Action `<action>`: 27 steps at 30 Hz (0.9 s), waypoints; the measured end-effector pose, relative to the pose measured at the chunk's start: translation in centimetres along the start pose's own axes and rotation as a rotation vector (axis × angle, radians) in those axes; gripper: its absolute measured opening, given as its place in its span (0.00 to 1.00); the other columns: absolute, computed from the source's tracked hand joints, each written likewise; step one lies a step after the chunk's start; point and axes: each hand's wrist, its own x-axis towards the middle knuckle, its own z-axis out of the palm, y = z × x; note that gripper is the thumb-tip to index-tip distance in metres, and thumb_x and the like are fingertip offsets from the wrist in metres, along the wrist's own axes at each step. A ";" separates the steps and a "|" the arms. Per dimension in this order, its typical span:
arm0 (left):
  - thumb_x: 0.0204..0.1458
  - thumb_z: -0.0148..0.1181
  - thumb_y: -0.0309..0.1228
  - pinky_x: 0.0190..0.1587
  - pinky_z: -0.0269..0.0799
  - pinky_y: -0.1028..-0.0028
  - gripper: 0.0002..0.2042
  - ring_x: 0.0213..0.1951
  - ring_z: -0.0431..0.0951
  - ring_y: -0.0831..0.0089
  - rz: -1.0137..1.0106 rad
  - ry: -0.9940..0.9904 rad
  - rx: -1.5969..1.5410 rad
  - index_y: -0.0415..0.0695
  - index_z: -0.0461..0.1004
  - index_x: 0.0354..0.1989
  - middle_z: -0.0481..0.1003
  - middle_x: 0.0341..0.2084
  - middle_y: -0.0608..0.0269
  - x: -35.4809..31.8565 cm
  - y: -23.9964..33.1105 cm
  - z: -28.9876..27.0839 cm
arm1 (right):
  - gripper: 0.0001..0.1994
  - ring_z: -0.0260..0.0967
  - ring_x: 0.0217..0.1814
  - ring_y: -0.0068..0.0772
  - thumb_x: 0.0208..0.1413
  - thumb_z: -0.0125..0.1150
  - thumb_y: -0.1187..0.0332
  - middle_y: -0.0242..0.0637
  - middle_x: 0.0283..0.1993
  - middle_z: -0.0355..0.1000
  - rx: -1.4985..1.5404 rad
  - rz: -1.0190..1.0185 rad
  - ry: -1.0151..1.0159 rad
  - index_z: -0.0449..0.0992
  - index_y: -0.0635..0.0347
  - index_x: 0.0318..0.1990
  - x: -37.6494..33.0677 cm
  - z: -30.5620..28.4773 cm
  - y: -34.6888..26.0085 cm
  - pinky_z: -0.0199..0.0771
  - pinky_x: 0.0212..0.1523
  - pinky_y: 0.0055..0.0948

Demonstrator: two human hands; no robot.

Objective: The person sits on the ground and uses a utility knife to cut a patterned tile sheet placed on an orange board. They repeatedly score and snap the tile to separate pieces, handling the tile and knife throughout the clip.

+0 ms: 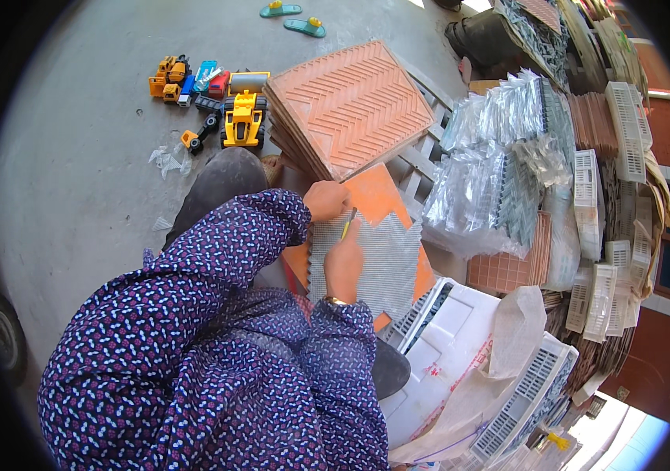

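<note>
My right hand (344,263) grips a small yellow-handled tool (347,228) with a thin dark tip pointing away from me. It rests over a grey mesh-patterned sheet (394,263) with zigzag edges. Beneath that sheet lies an orange board (374,192), showing at the far end and sides. My left hand (327,200) is closed at the sheet's far left corner, close to the tool's tip. What its fingers pinch, if anything, is hidden. Just beyond, a stack of orange ribbed trays (351,106) with a herringbone pattern stands beside my left hand.
Yellow toy trucks (245,122) and plastic scraps (170,159) lie on the floor at the far left. Plastic-wrapped grey sheets (468,188) are piled on the right. White crates (519,400) and a white box (445,345) stand near right. Green slippers (303,27) lie far off.
</note>
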 end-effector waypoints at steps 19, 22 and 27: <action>0.39 0.54 0.32 0.28 0.68 0.62 0.07 0.25 0.74 0.55 0.040 0.089 -0.054 0.43 0.73 0.18 0.72 0.18 0.52 0.3 -1.4 1.4 | 0.28 0.68 0.24 0.54 0.49 0.45 0.76 0.56 0.23 0.69 -0.045 -0.010 -0.036 0.49 0.68 0.61 -2.1 0.1 -0.6 0.65 0.25 0.43; 0.40 0.54 0.33 0.28 0.68 0.62 0.07 0.25 0.74 0.56 0.031 0.044 -0.053 0.43 0.73 0.19 0.73 0.19 0.53 0.0 -0.7 0.6 | 0.29 0.69 0.30 0.57 0.49 0.46 0.75 0.58 0.28 0.70 0.049 0.046 -0.044 0.50 0.65 0.61 -2.3 -0.2 -0.1 0.66 0.31 0.45; 0.40 0.54 0.33 0.28 0.68 0.63 0.06 0.26 0.74 0.57 0.108 0.096 -0.129 0.44 0.73 0.20 0.73 0.20 0.54 0.2 -0.9 0.3 | 0.28 0.68 0.36 0.59 0.49 0.48 0.73 0.61 0.33 0.69 0.148 0.174 -0.092 0.52 0.62 0.61 -0.6 -1.2 -0.1 0.66 0.38 0.45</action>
